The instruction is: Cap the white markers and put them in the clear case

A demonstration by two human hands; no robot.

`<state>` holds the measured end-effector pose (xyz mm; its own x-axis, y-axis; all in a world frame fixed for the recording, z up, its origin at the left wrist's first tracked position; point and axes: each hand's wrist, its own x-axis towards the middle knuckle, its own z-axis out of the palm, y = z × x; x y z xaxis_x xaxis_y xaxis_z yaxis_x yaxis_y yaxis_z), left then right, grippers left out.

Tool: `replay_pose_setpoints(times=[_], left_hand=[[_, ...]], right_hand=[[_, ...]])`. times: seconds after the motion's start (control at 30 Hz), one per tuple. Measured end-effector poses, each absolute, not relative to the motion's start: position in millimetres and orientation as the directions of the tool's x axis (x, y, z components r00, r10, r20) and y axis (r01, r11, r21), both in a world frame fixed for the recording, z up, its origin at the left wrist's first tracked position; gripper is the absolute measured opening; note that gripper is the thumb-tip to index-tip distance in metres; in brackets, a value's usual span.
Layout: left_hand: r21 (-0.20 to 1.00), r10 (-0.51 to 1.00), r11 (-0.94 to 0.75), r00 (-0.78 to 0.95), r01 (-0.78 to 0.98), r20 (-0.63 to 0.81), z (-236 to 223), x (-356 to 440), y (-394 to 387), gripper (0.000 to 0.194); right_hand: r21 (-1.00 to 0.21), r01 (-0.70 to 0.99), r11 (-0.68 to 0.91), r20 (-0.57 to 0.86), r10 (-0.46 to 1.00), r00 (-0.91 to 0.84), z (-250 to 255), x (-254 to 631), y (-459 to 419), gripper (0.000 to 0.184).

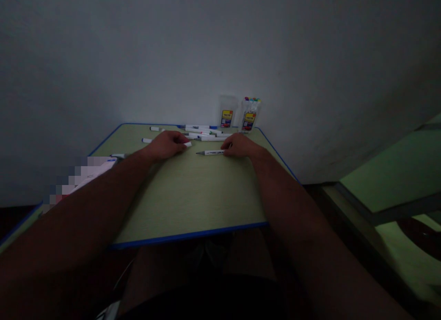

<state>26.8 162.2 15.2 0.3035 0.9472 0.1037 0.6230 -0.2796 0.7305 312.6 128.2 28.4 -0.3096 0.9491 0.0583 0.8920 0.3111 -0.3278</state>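
Note:
My left hand (167, 144) is closed, its fingertips pinching a short white marker cap (188, 144). In my right hand (242, 145) is a white marker (212, 152), gripped near its right end. The marker lies nearly level just above or on the table, and its uncapped grey tip points left, a little below the cap and apart from it. Behind my hands, several white markers (201, 131) lie in a loose pile along the table's far edge. Two more capped markers, one dark-ended (156, 128) and one blue-ended (146, 140), lie near my left hand.
Against the wall stand a clear plastic case (226, 111) and a second case (250, 115) filled with colourful-capped markers. The pale table (193, 196) has a blue edge. A partly blurred white item (93, 171) lies at the left, beside my forearm.

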Motion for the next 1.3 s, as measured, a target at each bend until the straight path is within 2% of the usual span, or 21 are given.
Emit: replay_pose_setpoints(times=[0.13,0.23,0.33,0.47,0.63,0.77,0.97,1.13,1.3], left_hand=[[0.764,0.957,-0.240,0.279,0.599,0.081,17.2,29.6,158.2,0.024],[0.780,0.963,-0.222,0.256,0.585,0.082,18.9,31.0,155.5,0.023],[0.819,0.966,-0.211,0.242,0.533,0.091,20.0,32.0,154.2,0.033],[0.892,0.959,-0.201,0.268,0.406,0.095,21.7,35.4,152.4,0.043],[0.960,0.964,-0.115,0.262,0.254,0.046,22.6,40.5,150.4,0.031],[0.972,0.968,-0.054,0.251,0.228,-0.005,21.5,42.0,150.3,0.026],[0.980,0.973,-0.022,0.229,0.197,-0.024,21.9,44.2,150.0,0.018],[0.977,0.974,-0.002,0.221,0.212,-0.046,24.0,45.8,148.2,0.008],[0.976,0.974,0.010,0.218,0.215,-0.058,25.9,48.0,145.7,0.008]], right_hand=[[-0.268,0.907,0.325,0.038,0.944,-0.327,29.8,308.6,125.9,0.018],[-0.301,0.901,0.313,0.032,0.947,-0.318,33.7,307.4,124.9,0.017],[-0.401,0.875,0.271,0.067,0.961,-0.267,36.5,307.5,126.2,0.016],[-0.594,0.781,0.195,0.125,0.981,-0.150,36.4,308.0,128.4,0.016],[-0.804,0.591,0.064,0.015,0.996,-0.088,36.3,307.6,126.9,0.029],[-0.893,0.450,-0.003,-0.042,0.996,-0.077,39.2,304.6,123.8,0.036],[-0.939,0.337,-0.071,-0.098,0.993,-0.063,43.8,299.8,118.6,0.013],[-0.951,0.294,-0.097,-0.119,0.991,-0.060,42.6,300.5,119.6,0.009],[-0.952,0.289,-0.099,-0.120,0.991,-0.055,41.1,301.0,120.4,0.006]])
